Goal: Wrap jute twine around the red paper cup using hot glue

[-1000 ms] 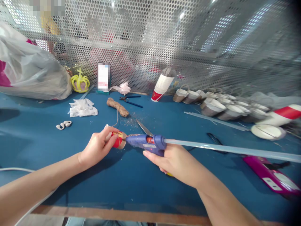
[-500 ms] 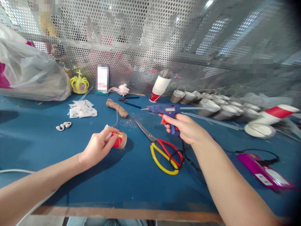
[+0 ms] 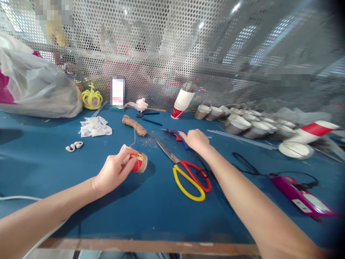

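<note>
My left hand (image 3: 111, 172) is closed around a small red and white paper cup (image 3: 138, 162) lying on its side, its end wrapped in brown twine. A strand runs from the cup to a twine bundle (image 3: 134, 126) behind it. My right hand (image 3: 198, 141) grips a blue glue gun (image 3: 175, 133) with a red trigger, low over the table or resting on it, nozzle pointing left. The hand hides most of the gun's rear. Between my hands lie large scissors (image 3: 188, 178) with one red and one yellow handle, blades slightly apart.
Behind stand blue-handled pliers (image 3: 149, 118), stacked paper cups (image 3: 183, 100), a yellow crown (image 3: 92, 97) and a phone (image 3: 118, 92). Several twine-wrapped cups (image 3: 237, 124) fill the right rear. A purple power strip (image 3: 303, 196) lies right, with a black cord. Crumpled white material (image 3: 95, 126) sits left.
My right hand has brought the glue gun down towards the table and slightly left, turning its grip. My left hand still holds the cup, which has shifted very little.
</note>
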A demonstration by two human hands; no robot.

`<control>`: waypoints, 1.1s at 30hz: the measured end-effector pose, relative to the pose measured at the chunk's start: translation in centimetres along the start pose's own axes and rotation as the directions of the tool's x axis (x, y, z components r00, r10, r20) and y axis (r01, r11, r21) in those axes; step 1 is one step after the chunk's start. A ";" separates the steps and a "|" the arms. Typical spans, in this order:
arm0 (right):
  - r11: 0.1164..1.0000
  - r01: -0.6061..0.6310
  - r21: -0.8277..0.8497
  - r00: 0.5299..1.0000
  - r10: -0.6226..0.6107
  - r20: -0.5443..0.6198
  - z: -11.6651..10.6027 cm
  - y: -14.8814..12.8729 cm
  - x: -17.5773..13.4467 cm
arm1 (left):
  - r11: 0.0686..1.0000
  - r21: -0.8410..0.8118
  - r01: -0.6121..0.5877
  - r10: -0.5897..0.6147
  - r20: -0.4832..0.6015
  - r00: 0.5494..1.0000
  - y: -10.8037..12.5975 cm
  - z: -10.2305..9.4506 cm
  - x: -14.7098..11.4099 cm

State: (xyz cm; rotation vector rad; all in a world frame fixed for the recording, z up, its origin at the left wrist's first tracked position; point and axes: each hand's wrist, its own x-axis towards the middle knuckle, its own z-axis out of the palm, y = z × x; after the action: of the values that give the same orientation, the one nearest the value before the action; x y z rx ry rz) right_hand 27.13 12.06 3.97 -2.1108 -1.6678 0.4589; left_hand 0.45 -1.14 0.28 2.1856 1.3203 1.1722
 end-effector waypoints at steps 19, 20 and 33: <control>0.492 -0.075 0.867 0.797 -0.493 0.349 3.8 -8.0 -8.3 | 0.965 -0.193 0.177 -0.174 0.035 0.984 0.1 -0.3 0.1; 0.485 -0.057 0.873 0.808 -0.490 0.325 3.5 -7.9 -8.2 | 0.943 -0.246 0.223 -0.219 0.041 0.975 0.0 -0.2 0.3; 0.528 0.112 0.842 0.832 -0.513 0.212 2.6 -7.5 -8.1 | 0.813 -0.368 0.451 -0.447 0.101 0.889 -0.2 -0.1 0.9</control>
State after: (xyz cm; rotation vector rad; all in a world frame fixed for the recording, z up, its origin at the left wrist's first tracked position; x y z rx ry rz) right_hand 17.66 5.94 5.61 -1.0083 -1.5550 1.3573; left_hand 0.51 -0.32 0.64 1.4910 1.3658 1.1078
